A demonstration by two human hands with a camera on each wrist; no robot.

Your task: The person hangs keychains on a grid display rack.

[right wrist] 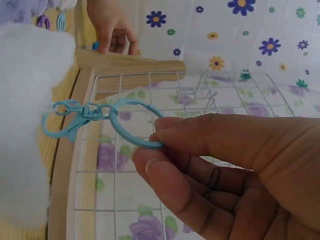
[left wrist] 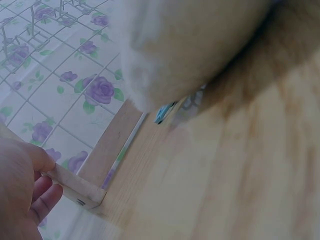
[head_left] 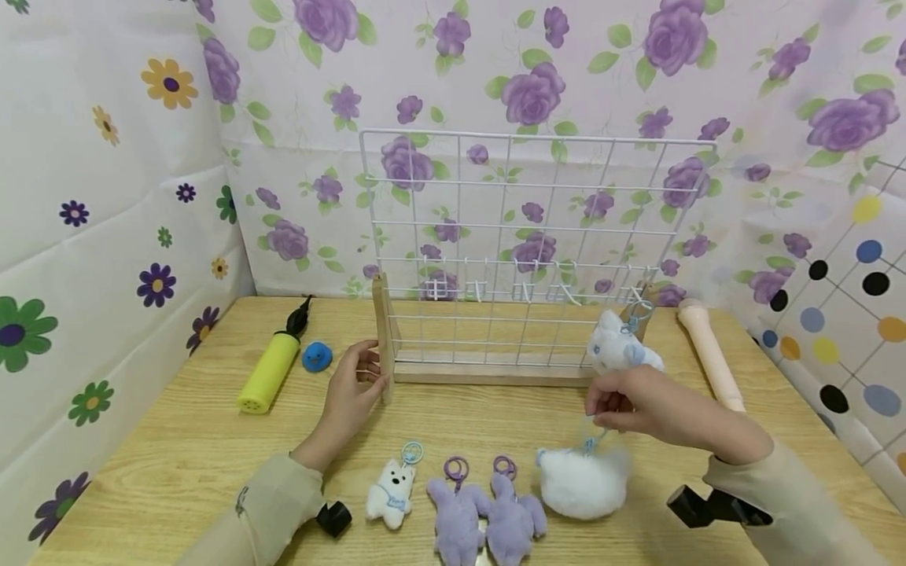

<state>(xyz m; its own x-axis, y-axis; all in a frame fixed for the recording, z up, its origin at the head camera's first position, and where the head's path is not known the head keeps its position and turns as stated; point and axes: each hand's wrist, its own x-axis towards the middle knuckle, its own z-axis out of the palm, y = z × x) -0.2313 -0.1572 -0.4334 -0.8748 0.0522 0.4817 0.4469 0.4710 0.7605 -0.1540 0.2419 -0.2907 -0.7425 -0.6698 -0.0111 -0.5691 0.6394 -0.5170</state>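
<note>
My right hand (head_left: 640, 402) pinches the light-blue key ring (right wrist: 120, 134) of a white fluffy plush keychain (head_left: 583, 483) between thumb and fingertips. The plush dangles just above the table, its clasp showing in the right wrist view. My left hand (head_left: 350, 389) grips the left wooden post (head_left: 383, 330) of a white wire grid rack (head_left: 506, 185), thumb against the wood. Hanging at the rack's right end is another white plush keychain (head_left: 612, 346) with blue ears. On the table in front lie a small white bear keychain (head_left: 392, 495) and two purple plush keychains (head_left: 456, 523).
Several white hooks (head_left: 524, 291) line a lower row of the grid. Left of the rack lie a yellow hand pump (head_left: 270, 373) and a small blue toy (head_left: 317, 357). A pale pink stick (head_left: 710, 354) lies at the right. Floral cloth (head_left: 297, 157) hangs behind.
</note>
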